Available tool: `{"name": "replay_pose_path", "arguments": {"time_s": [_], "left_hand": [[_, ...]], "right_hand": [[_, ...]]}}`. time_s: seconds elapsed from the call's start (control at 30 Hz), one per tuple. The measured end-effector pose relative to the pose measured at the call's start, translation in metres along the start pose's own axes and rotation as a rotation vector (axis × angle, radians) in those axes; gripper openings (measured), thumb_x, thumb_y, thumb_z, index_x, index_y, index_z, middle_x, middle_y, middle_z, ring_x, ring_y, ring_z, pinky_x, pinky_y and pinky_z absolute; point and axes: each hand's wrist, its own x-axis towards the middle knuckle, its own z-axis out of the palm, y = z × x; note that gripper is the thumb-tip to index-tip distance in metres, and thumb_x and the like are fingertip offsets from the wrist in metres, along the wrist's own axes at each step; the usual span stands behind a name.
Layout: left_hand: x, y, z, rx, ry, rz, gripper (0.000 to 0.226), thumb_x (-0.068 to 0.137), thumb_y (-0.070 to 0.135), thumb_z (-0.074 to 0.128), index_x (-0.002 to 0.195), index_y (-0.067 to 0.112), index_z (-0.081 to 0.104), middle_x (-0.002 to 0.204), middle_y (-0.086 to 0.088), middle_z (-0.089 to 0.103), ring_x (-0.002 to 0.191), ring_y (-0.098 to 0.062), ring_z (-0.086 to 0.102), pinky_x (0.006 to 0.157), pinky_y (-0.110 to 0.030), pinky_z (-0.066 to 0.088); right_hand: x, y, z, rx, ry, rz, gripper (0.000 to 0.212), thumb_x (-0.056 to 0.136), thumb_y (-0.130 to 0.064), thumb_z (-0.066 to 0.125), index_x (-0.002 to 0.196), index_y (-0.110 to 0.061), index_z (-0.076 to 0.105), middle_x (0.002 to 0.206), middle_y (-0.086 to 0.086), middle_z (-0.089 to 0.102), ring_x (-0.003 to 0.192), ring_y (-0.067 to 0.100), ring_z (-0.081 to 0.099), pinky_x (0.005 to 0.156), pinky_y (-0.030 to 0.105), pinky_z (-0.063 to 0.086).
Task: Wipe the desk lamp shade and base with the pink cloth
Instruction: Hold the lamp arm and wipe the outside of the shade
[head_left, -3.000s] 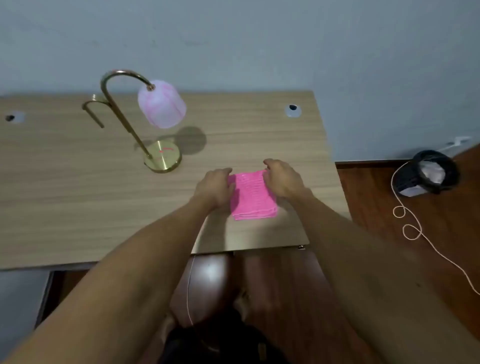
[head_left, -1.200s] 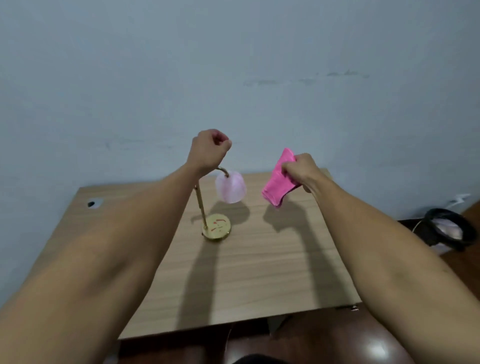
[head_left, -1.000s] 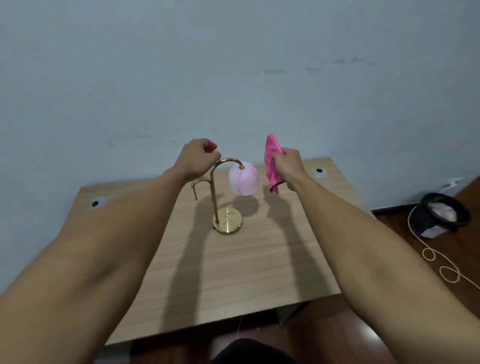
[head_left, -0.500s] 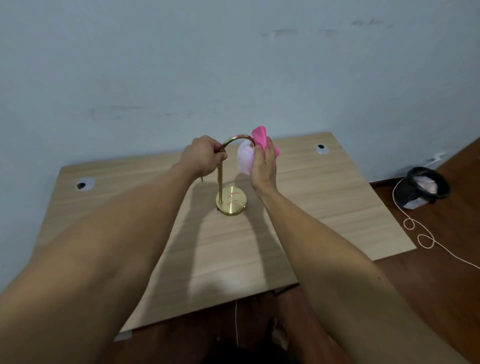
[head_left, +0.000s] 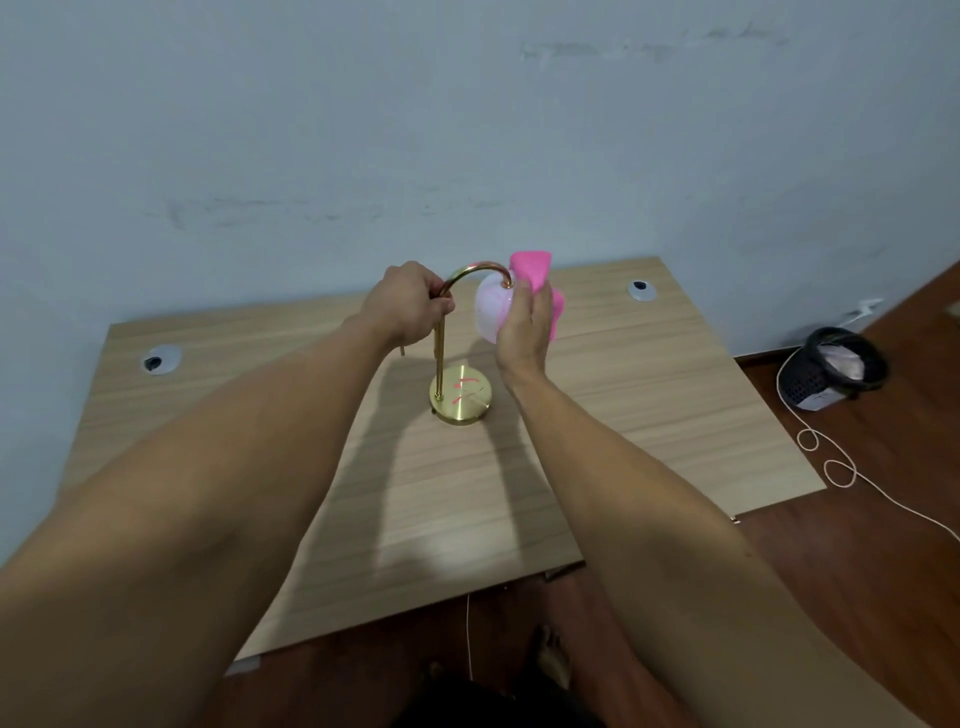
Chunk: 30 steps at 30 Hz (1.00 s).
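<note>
Near the centre of the frame, the person is gripping the curved brass neck (head_left: 470, 270) of the desk lamp with the left hand (head_left: 410, 306), the fingers closed around the tube just left of the bend. The right hand (head_left: 522, 330) is pressing the pink cloth (head_left: 532, 270) against the right side of the pale shade (head_left: 492, 309); the fingers are lying nearly flat over the cloth, and the cloth is showing above and to the right of them. The round brass base (head_left: 461, 396) is standing on the wooden desk (head_left: 649, 389), a little below the shade, and it looks not yet wiped.

To do this step well, the left hand should probably be holding the neck firmly, because the shade is hanging from it and may swing under pressure. The cloth should be going around the whole shade with light, even force, and only then down to the base.

The far side of the shade is hidden behind the right hand and the cloth. The palm is also covered, so how much cloth is folded inside is not possible to tell. Red marks on the base are too small to read.
</note>
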Motion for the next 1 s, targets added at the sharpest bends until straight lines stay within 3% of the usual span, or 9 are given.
{"name": "replay_pose_path", "arguments": {"time_s": [0.1, 0.17, 0.27, 0.33, 0.53, 0.67, 0.8, 0.93, 1.0], "left_hand": [[0.000, 0.001, 0.000, -0.004, -0.007, 0.003, 0.014, 0.092, 0.023, 0.069, 0.092, 0.014, 0.080, 0.086, -0.007, 0.074, 0.083, -0.024, 0.068, 0.077, -0.030, 0.053], [0.001, 0.001, -0.001, -0.004, -0.012, 0.005, 0.013, 0.092, 0.023, 0.069, 0.092, 0.014, 0.080, 0.087, -0.007, 0.075, 0.085, -0.024, 0.069, 0.077, -0.030, 0.053], [0.002, 0.001, -0.002, -0.006, -0.011, 0.001, 0.014, 0.092, 0.022, 0.070, 0.094, 0.013, 0.080, 0.088, -0.008, 0.076, 0.086, -0.024, 0.069, 0.081, -0.031, 0.055], [0.002, 0.002, -0.002, -0.005, -0.017, 0.000, 0.014, 0.092, 0.022, 0.070, 0.094, 0.013, 0.080, 0.089, -0.008, 0.076, 0.087, -0.023, 0.069, 0.080, -0.030, 0.054], [0.001, 0.003, -0.003, -0.007, -0.023, -0.008, 0.012, 0.091, 0.022, 0.070, 0.092, 0.014, 0.080, 0.089, -0.009, 0.076, 0.090, -0.026, 0.070, 0.083, -0.035, 0.057], [0.000, 0.003, -0.004, -0.008, -0.024, -0.008, 0.013, 0.091, 0.022, 0.070, 0.094, 0.014, 0.080, 0.089, -0.008, 0.075, 0.090, -0.025, 0.069, 0.080, -0.031, 0.054], [0.001, 0.004, -0.004, 0.004, -0.032, -0.013, 0.013, 0.091, 0.023, 0.070, 0.092, 0.015, 0.080, 0.089, -0.007, 0.073, 0.089, -0.025, 0.068, 0.078, -0.033, 0.055], [0.003, 0.003, -0.002, 0.002, -0.033, -0.011, 0.013, 0.092, 0.023, 0.071, 0.093, 0.015, 0.080, 0.091, -0.007, 0.075, 0.089, -0.023, 0.069, 0.076, -0.029, 0.051], [0.003, 0.003, -0.002, -0.001, -0.031, -0.008, 0.013, 0.092, 0.023, 0.071, 0.093, 0.014, 0.080, 0.091, -0.007, 0.075, 0.088, -0.022, 0.068, 0.075, -0.028, 0.049]], "right_hand": [[0.011, 0.004, -0.013, 0.169, 0.092, 0.344, 0.051, 0.094, -0.048, 0.042, 0.127, -0.018, 0.067, 0.118, 0.006, 0.068, 0.115, 0.032, 0.064, 0.096, 0.045, 0.056], [0.014, 0.000, -0.014, 0.171, 0.075, 0.346, 0.046, 0.098, -0.041, 0.042, 0.126, -0.015, 0.067, 0.117, 0.008, 0.067, 0.115, 0.034, 0.064, 0.087, 0.040, 0.057], [0.011, -0.005, -0.004, -0.046, 0.003, 0.040, 0.049, 0.098, -0.042, 0.039, 0.128, -0.010, 0.061, 0.125, 0.007, 0.063, 0.125, 0.031, 0.054, 0.109, 0.049, 0.042], [0.008, 0.006, 0.001, -0.125, -0.060, -0.077, 0.052, 0.099, -0.045, 0.037, 0.130, -0.008, 0.058, 0.126, 0.002, 0.060, 0.130, 0.030, 0.049, 0.114, 0.053, 0.036], [0.017, 0.004, -0.010, 0.091, 0.081, 0.260, 0.055, 0.092, -0.047, 0.038, 0.126, -0.014, 0.066, 0.122, 0.009, 0.067, 0.114, 0.030, 0.061, 0.105, 0.050, 0.050], [0.011, 0.006, -0.008, -0.210, -0.090, -0.102, 0.053, 0.100, -0.042, 0.035, 0.140, -0.014, 0.054, 0.141, 0.006, 0.058, 0.136, 0.027, 0.047, 0.117, 0.051, 0.035], [-0.014, 0.031, -0.021, -0.413, -0.121, -0.318, 0.056, 0.108, -0.032, 0.032, 0.161, -0.015, 0.026, 0.168, 0.001, 0.027, 0.158, 0.021, 0.015, 0.125, 0.052, 0.024], [-0.032, 0.043, -0.033, -0.727, -0.090, -0.607, 0.054, 0.106, -0.024, 0.040, 0.158, -0.014, 0.034, 0.165, 0.009, 0.031, 0.153, 0.030, 0.024, 0.121, 0.054, 0.029], [-0.026, 0.032, -0.030, -0.921, -0.048, -0.612, 0.054, 0.103, -0.033, 0.038, 0.156, -0.022, 0.039, 0.158, 0.006, 0.037, 0.144, 0.031, 0.032, 0.116, 0.052, 0.031]]}}
